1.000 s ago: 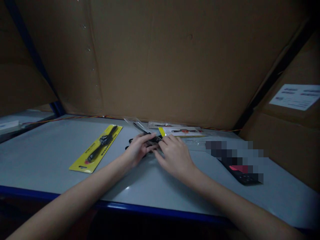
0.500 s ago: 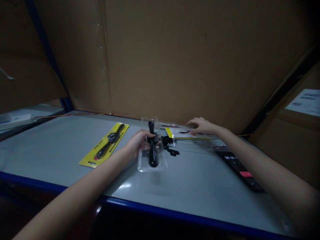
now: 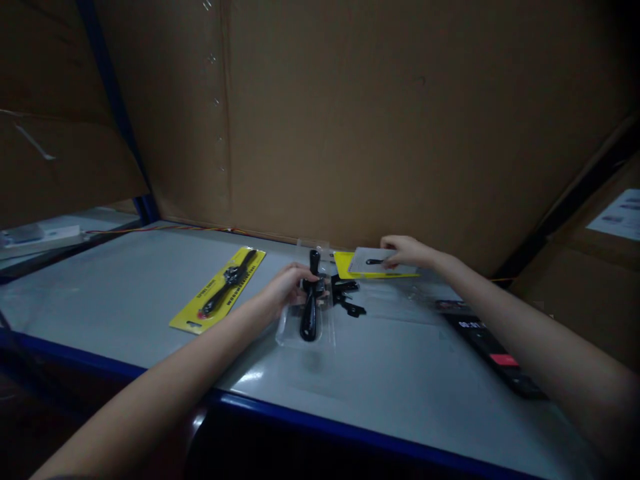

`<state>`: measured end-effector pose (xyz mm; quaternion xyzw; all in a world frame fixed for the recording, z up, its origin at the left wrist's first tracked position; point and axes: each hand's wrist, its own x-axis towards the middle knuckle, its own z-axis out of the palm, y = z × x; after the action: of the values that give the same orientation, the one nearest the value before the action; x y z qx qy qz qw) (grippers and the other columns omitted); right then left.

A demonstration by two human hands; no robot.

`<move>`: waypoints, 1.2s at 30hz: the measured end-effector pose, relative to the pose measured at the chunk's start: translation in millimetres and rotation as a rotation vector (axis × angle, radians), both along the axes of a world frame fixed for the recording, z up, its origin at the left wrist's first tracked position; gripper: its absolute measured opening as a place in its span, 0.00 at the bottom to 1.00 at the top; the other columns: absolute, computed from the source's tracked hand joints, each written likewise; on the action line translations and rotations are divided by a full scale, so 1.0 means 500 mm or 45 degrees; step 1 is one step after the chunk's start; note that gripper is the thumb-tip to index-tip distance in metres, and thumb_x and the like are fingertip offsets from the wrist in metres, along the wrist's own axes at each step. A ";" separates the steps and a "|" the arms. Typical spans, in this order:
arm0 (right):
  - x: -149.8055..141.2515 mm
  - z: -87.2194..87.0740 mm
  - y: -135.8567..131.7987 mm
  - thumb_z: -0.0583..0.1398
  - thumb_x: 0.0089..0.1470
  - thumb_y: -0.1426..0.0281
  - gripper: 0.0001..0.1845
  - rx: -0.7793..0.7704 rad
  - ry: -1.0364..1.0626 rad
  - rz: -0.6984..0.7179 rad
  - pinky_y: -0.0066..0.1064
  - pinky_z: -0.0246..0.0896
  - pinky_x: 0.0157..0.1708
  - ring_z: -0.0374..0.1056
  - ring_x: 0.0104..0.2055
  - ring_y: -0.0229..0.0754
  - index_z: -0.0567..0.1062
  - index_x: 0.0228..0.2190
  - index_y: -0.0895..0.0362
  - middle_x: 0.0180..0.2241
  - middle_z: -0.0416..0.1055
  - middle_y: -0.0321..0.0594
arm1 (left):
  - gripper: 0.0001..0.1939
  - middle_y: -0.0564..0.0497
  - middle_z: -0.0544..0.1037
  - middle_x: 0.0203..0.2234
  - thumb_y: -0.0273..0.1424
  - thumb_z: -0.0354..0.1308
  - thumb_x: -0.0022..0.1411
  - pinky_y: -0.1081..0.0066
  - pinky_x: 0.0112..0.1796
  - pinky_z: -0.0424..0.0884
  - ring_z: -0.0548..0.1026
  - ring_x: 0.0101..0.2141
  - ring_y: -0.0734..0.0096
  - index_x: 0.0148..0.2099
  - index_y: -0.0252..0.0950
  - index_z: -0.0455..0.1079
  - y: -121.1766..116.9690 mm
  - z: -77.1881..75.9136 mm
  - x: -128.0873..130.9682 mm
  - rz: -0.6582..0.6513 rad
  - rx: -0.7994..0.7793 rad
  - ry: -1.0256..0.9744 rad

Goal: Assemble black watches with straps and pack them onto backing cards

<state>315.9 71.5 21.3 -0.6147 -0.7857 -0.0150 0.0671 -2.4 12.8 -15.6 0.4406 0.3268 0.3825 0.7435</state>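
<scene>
While the half-curled left hand (image 3: 291, 287) clasped a clear blister (image 3: 325, 328), the right hand (image 3: 404, 252) pinched a leaflet (image 3: 360, 259).
Under the left thumb lay a black tool (image 3: 309, 320).

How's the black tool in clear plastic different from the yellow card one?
The tray tool lies in clear plastic; the card tool lies on yellow card. The left hand holds the tray tool; no hand touches the card tool. The tray tool points almost straight ahead; the card tool slants right. Both are long and black.
</scene>
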 end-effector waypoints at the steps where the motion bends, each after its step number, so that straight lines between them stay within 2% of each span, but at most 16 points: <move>1: -0.005 0.011 -0.006 0.61 0.41 0.63 0.12 -0.019 0.013 0.027 0.34 0.58 0.33 0.68 0.34 0.46 0.72 0.30 0.55 0.31 0.73 0.40 | 0.20 0.45 0.76 0.32 0.21 0.57 0.44 0.60 0.27 0.69 0.76 0.28 0.57 0.40 0.37 0.56 -0.001 -0.001 0.000 -0.004 0.003 0.006; 3: -0.013 0.033 -0.020 0.59 0.45 0.65 0.09 0.012 0.007 0.082 0.32 0.58 0.30 0.69 0.31 0.43 0.74 0.31 0.54 0.30 0.74 0.38 | 0.19 0.46 0.76 0.31 0.21 0.58 0.44 0.60 0.27 0.69 0.76 0.28 0.57 0.39 0.37 0.56 -0.002 -0.003 0.001 0.008 0.013 0.031; 5: -0.021 0.053 -0.033 0.58 0.47 0.66 0.10 0.152 -0.019 0.144 0.32 0.58 0.30 0.69 0.32 0.44 0.76 0.32 0.54 0.32 0.75 0.40 | 0.19 0.47 0.77 0.30 0.22 0.58 0.43 0.61 0.27 0.69 0.76 0.27 0.58 0.38 0.37 0.57 0.000 -0.004 0.002 0.029 0.025 0.068; 9: -0.044 0.076 -0.063 0.50 0.51 0.76 0.19 0.531 0.042 0.345 0.36 0.59 0.42 0.68 0.44 0.43 0.75 0.40 0.53 0.41 0.74 0.39 | 0.17 0.47 0.76 0.27 0.22 0.55 0.43 0.64 0.27 0.69 0.75 0.25 0.63 0.39 0.34 0.61 0.004 0.006 0.003 -0.059 -0.078 0.092; 12: -0.078 0.063 -0.099 0.48 0.50 0.83 0.28 0.870 0.012 0.417 0.44 0.48 0.53 0.61 0.54 0.41 0.70 0.48 0.47 0.50 0.69 0.33 | 0.18 0.45 0.76 0.27 0.30 0.54 0.47 0.64 0.27 0.69 0.76 0.27 0.61 0.42 0.31 0.62 0.002 0.024 0.002 -0.183 -0.213 0.047; 15: -0.129 0.023 -0.147 0.50 0.54 0.81 0.27 1.081 -0.112 0.396 0.49 0.41 0.56 0.55 0.58 0.45 0.66 0.52 0.46 0.55 0.63 0.36 | 0.24 0.44 0.77 0.29 0.43 0.53 0.51 0.62 0.27 0.69 0.76 0.28 0.57 0.45 0.32 0.62 -0.007 0.034 0.002 -0.256 -0.152 0.006; 17: -0.166 -0.007 -0.177 0.52 0.55 0.77 0.27 1.132 -0.160 0.385 0.49 0.37 0.57 0.54 0.59 0.45 0.63 0.53 0.43 0.56 0.62 0.36 | 0.28 0.44 0.77 0.31 0.47 0.56 0.50 0.63 0.29 0.70 0.76 0.29 0.60 0.47 0.31 0.63 -0.017 0.034 0.004 -0.282 -0.038 0.010; 20: -0.201 -0.033 -0.203 0.52 0.57 0.76 0.28 1.102 -0.181 0.335 0.48 0.37 0.58 0.52 0.60 0.43 0.58 0.56 0.40 0.57 0.60 0.33 | 0.28 0.41 0.76 0.37 0.36 0.65 0.45 0.67 0.32 0.70 0.75 0.32 0.64 0.48 0.30 0.66 -0.032 0.031 0.008 -0.268 0.132 0.101; 23: -0.193 -0.026 -0.207 0.51 0.56 0.77 0.31 1.069 -0.150 0.292 0.49 0.35 0.58 0.48 0.62 0.45 0.55 0.57 0.39 0.59 0.56 0.32 | 0.29 0.39 0.75 0.40 0.32 0.67 0.43 0.69 0.30 0.70 0.75 0.32 0.66 0.49 0.29 0.66 -0.045 0.033 0.007 -0.270 0.219 0.219; 26: -0.146 -0.006 -0.196 0.53 0.53 0.73 0.34 1.107 0.240 0.096 0.54 0.38 0.57 0.46 0.62 0.53 0.51 0.59 0.44 0.61 0.51 0.38 | 0.31 0.38 0.75 0.39 0.35 0.65 0.46 0.71 0.26 0.68 0.75 0.29 0.67 0.52 0.29 0.64 -0.049 0.040 0.002 -0.281 0.285 0.280; 28: -0.115 0.000 -0.187 0.54 0.52 0.67 0.35 0.991 0.777 -0.027 0.52 0.52 0.51 0.55 0.58 0.56 0.50 0.60 0.48 0.59 0.54 0.44 | 0.32 0.38 0.75 0.39 0.37 0.64 0.47 0.74 0.22 0.65 0.74 0.28 0.68 0.54 0.30 0.62 -0.050 0.044 -0.002 -0.285 0.343 0.330; 29: -0.105 -0.001 -0.184 0.53 0.52 0.64 0.33 0.829 1.080 -0.062 0.50 0.59 0.46 0.61 0.53 0.55 0.52 0.59 0.48 0.56 0.59 0.46 | 0.32 0.38 0.75 0.39 0.38 0.63 0.48 0.76 0.20 0.62 0.74 0.27 0.69 0.54 0.30 0.62 -0.050 0.044 -0.003 -0.291 0.379 0.365; 31: -0.100 -0.010 -0.182 0.52 0.52 0.58 0.26 0.350 1.562 -0.091 0.45 0.66 0.36 0.69 0.41 0.52 0.63 0.53 0.51 0.47 0.69 0.48 | 0.32 0.39 0.75 0.40 0.40 0.63 0.48 0.78 0.17 0.56 0.73 0.26 0.71 0.54 0.32 0.63 -0.051 0.044 -0.005 -0.309 0.447 0.451; 33: -0.113 -0.023 -0.182 0.56 0.50 0.54 0.22 -0.059 1.792 -0.094 0.38 0.67 0.28 0.71 0.33 0.47 0.71 0.42 0.54 0.38 0.74 0.47 | 0.31 0.40 0.75 0.41 0.41 0.63 0.47 0.79 0.17 0.52 0.73 0.28 0.71 0.53 0.33 0.65 -0.053 0.043 -0.007 -0.356 0.496 0.530; 34: -0.122 -0.029 -0.183 0.59 0.47 0.55 0.20 -0.159 1.841 -0.091 0.33 0.65 0.24 0.70 0.31 0.45 0.73 0.37 0.56 0.36 0.75 0.47 | 0.31 0.41 0.75 0.42 0.42 0.63 0.47 0.79 0.17 0.52 0.73 0.29 0.70 0.52 0.34 0.65 -0.054 0.042 -0.007 -0.388 0.511 0.564; 36: -0.132 -0.034 -0.182 0.64 0.42 0.59 0.18 -0.183 1.909 -0.093 0.27 0.59 0.17 0.68 0.26 0.39 0.74 0.33 0.58 0.33 0.75 0.45 | 0.31 0.42 0.75 0.42 0.43 0.63 0.46 0.79 0.18 0.53 0.73 0.33 0.67 0.52 0.34 0.66 -0.055 0.040 -0.009 -0.449 0.528 0.609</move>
<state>250.1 -19.7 4.4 -0.4888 -0.5077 0.4564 0.5431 -6.7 -14.7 4.2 0.7086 0.3259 0.1925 0.5954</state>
